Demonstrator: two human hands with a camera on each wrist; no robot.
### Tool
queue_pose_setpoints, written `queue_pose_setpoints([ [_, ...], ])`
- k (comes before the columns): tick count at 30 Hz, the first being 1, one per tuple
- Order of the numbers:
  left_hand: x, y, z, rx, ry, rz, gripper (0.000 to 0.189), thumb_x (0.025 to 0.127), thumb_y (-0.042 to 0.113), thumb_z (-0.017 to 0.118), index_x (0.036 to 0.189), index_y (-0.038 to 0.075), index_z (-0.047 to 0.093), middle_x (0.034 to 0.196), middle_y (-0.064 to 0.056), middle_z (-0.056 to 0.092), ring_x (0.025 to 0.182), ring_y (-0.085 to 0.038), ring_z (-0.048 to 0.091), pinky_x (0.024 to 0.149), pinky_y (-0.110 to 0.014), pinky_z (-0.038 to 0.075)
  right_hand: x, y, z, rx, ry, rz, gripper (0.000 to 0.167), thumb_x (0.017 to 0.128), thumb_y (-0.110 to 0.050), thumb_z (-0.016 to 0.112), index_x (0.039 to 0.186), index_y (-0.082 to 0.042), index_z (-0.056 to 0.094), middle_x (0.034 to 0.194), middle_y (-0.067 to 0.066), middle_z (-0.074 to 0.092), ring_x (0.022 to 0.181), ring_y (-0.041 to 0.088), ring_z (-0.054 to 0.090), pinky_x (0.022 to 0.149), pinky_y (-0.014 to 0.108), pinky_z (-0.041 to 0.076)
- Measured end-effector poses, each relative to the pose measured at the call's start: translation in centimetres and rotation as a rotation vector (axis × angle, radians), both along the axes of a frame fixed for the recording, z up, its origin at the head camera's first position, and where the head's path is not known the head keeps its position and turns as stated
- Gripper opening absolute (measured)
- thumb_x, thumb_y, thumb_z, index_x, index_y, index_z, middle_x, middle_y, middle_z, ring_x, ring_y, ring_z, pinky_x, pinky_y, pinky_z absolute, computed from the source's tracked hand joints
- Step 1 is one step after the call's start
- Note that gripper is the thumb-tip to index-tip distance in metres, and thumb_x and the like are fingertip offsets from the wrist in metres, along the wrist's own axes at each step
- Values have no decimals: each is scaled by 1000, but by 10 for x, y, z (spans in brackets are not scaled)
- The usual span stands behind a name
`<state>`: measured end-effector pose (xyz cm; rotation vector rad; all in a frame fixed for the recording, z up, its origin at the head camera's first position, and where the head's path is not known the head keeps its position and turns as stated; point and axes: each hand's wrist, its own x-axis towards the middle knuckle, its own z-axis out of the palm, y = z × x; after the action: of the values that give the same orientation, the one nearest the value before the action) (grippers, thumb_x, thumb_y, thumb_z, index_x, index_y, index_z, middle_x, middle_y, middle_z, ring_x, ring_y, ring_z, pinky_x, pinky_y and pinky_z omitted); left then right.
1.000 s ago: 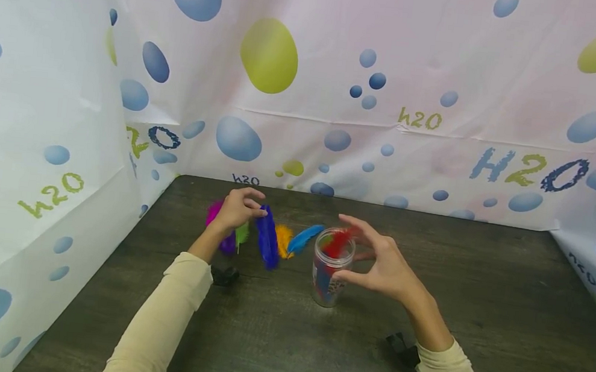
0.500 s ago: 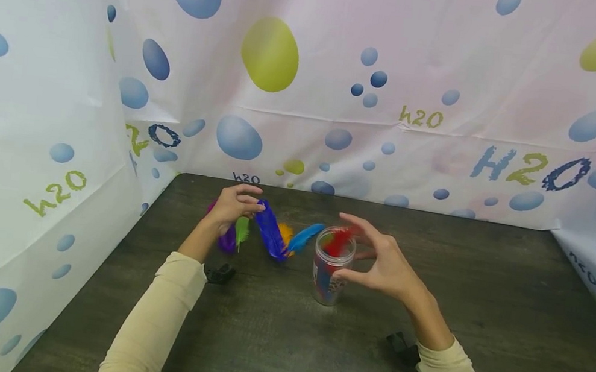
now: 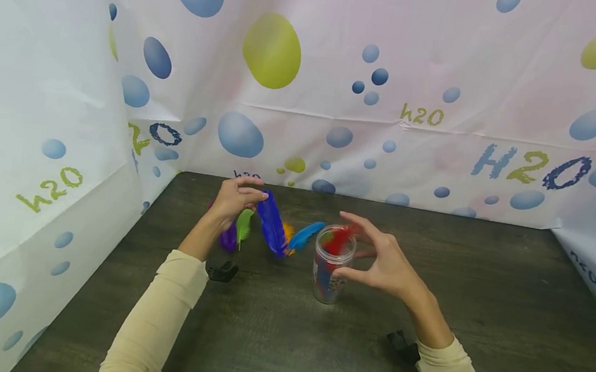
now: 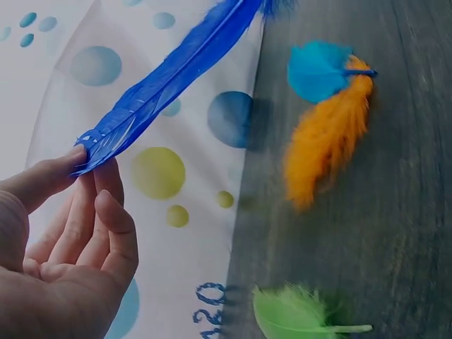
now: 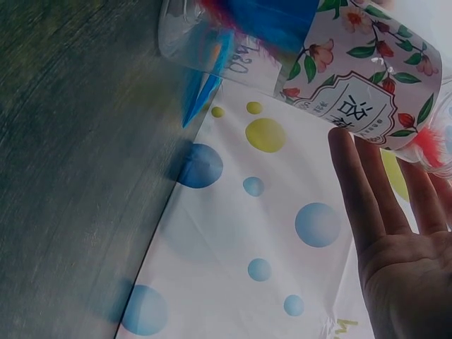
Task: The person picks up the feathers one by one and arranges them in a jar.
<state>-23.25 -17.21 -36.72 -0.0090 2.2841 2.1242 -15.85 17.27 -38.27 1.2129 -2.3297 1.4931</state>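
Blue feather (image 4: 169, 82) pinched at upper tip between thumb and fingers of left hand (image 3: 232, 203), above dark wood-grain table (image 3: 282, 336); lower end, in head view, overlapping orange feather (image 4: 328, 141), contact there not discernible. Light-blue feather (image 3: 306, 235) on table, quill end crossing quill end of orange feather. Green feather (image 3: 243, 226) just beside left hand; purple feather (image 3: 228, 239) partly hidden behind same hand. Clear jar (image 3: 324, 284) upright on table, to right of loose feathers, held within wide curve of right hand (image 3: 380, 261), thumb at near side, fingers extended along far side. Red feather (image 3: 339, 242) protruding from jar mouth; red and blue contents visible through jar wall. Floral label (image 5: 360, 92) around jar. Behind table, white sheet (image 3: 334, 44) printed with blue and green ovals and H2O lettering
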Motion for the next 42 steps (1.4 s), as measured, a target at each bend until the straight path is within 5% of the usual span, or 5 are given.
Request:
queue_pose_setpoints([
  [6, 6, 6, 13, 58, 25, 57, 29, 94, -3, 73, 121, -2, 64, 80, 4, 76, 66, -9, 65, 62, -23, 56, 0, 0, 0, 7, -14, 2, 94, 75, -3, 92, 155, -4, 41, 129, 16, 69, 113, 35, 70, 79, 40, 64],
  [13, 17, 12, 34, 111, 138, 72, 26, 93, -7, 72, 116, 2, 64, 75, 7, 74, 63, -8, 65, 61, -20, 57, -1, 0, -1, 5, -17, 5, 94, 76, -4, 92, 155, -4, 41, 129, 16, 70, 113, 35, 70, 79, 38, 64],
  [26, 40, 33, 75, 115, 330, 8, 29, 91, -8, 73, 117, 0, 65, 79, 6, 75, 61, -12, 65, 60, -23, 56, -1, 0, -2, 4, -8, 8, 94, 76, -3, 92, 155, -4, 42, 127, 16, 70, 112, 34, 71, 78, 37, 64],
  [42, 46, 61, 82, 86, 393, -99, 31, 91, -8, 74, 120, -2, 65, 79, 4, 76, 65, -13, 68, 66, -30, 58, 1, -1, -2, 4, -6, -1, 93, 76, -4, 92, 155, -5, 42, 132, 19, 68, 113, 38, 70, 78, 41, 64],
])
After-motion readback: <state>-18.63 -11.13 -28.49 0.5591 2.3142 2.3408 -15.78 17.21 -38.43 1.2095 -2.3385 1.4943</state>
